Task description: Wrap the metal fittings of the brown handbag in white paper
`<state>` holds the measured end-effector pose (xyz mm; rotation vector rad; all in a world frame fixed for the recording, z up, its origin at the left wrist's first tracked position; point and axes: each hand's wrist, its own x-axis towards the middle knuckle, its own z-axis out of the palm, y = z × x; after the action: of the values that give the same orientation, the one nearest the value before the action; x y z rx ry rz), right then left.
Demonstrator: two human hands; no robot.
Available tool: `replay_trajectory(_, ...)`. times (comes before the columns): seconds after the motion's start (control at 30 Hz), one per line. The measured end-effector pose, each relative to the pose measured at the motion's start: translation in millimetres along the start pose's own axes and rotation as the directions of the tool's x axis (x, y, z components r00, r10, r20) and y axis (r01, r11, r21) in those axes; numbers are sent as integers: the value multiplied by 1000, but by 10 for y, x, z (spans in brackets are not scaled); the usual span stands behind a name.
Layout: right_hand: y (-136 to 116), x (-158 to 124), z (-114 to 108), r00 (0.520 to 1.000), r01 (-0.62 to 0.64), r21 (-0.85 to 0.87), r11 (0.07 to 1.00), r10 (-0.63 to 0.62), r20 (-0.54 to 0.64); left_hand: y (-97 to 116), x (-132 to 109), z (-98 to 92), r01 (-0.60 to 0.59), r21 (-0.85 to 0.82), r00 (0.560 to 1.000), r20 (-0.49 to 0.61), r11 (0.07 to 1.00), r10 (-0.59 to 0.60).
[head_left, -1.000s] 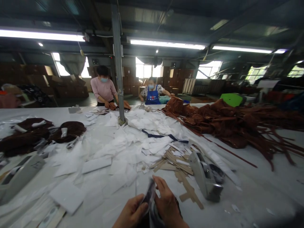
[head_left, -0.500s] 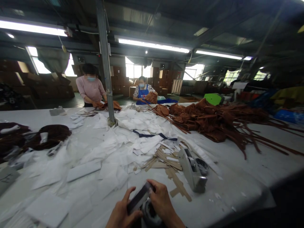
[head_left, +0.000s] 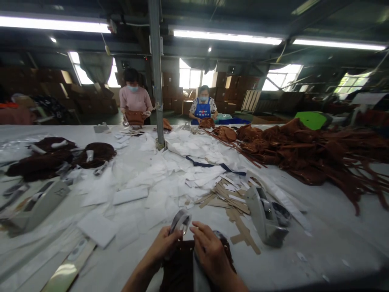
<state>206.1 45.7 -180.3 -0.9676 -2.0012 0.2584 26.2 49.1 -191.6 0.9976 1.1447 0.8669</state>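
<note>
At the near edge of the table, a dark brown bag-like piece (head_left: 178, 265) lies in front of me, with a pale strip running down it. My left hand (head_left: 166, 243) pinches a shiny grey strap loop (head_left: 181, 221), which stands up above the brown piece. Close to that loop, my right hand (head_left: 211, 253) rests over the brown piece and the pale strip. Its fingers are stretched out and slightly bent, and its thumb is hidden. Part of another dark, shiny curve shows behind the right hand.
Tape dispensers stand right (head_left: 267, 217) and left (head_left: 36, 205). White paper sheets (head_left: 130, 194), cardboard strips (head_left: 243, 231) and a dark blue ribbon (head_left: 215, 165) lie ahead. Brown bags (head_left: 291, 150) heap at the right, dark ones (head_left: 95, 154) at the left. A post (head_left: 156, 81) rises mid-table; two people work beyond.
My view has turned left. The strap has gone from a straight band between both hands to an upright loop in my left hand; my right hand has come off it onto the brown piece.
</note>
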Motion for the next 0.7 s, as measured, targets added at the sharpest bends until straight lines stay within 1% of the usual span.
replay_trajectory(0.03, 0, -1, 15, 995, 97, -73, 993, -94, 42, 16, -3, 15, -7, -30, 999, 39, 1000, 8)
replay_trajectory(0.07, -3, 8, 28, 985, 159, -139, 977, -149, 84, 35, -8, 33, -4, -60, 997, 77, 998, 9)
replay_trajectory(0.1, -8, 23, 39, 977, 196, -194, 961, -174, 124, 55, -14, 52, 8, -85, 994, 108, 996, 1)
replay_trajectory(0.17, -14, 57, 55, 966, 226, -254, 940, -183, 180, 82, -27, 75, 43, -109, 990, 135, 993, -28)
replay_trajectory(0.23, -6, 76, 70, 960, 236, -250, 939, -186, 209, 86, -35, 66, 68, -107, 992, 110, 992, -56)
replay_trajectory(0.27, 4, 77, 80, 961, 227, -232, 946, -179, 208, 80, -37, 47, 58, -92, 994, 99, 994, -49)
replay_trajectory(0.33, 31, 71, 104, 974, 153, -159, 975, -122, 189, 58, -38, -16, 7, -51, 997, 83, 999, -3)
replay_trajectory(0.37, 44, 69, 115, 983, 82, -96, 992, -65, 170, 45, -39, -55, -20, -34, 997, 76, 999, 23)
replay_trajectory(0.4, 55, 69, 123, 988, -16, -21, 1000, 19, 151, 30, -39, -96, -46, -17, 997, 69, 999, 47)
replay_trajectory(0.43, 63, 74, 125, 982, -131, 59, 990, 122, 142, 13, -38, -135, -74, 5, 995, 62, 997, 74)
replay_trajectory(0.5, 65, 94, 113, 936, -347, 192, 918, 324, 139, -26, -34, -198, -153, 70, 988, 48, 986, 150)
replay_trajectory(0.53, 60, 106, 100, 907, -421, 235, 876, 398, 139, -48, -30, -217, -190, 101, 981, 49, 977, 186)
replay_trajectory(0.6, 39, 126, 77, 867, -498, 277, 822, 474, 153, -92, -19, -223, -223, 105, 975, 43, 969, 219)
replay_trajectory(0.63, 23, 131, 71, 860, -510, 280, 813, 481, 168, -109, -12, -210, -215, 73, 977, 27, 974, 214)
replay_trajectory(0.7, -18, 134, 85, 860, -507, 252, 824, 465, 210, -127, 1, -157, -197, -4, 980, -21, 980, 197)
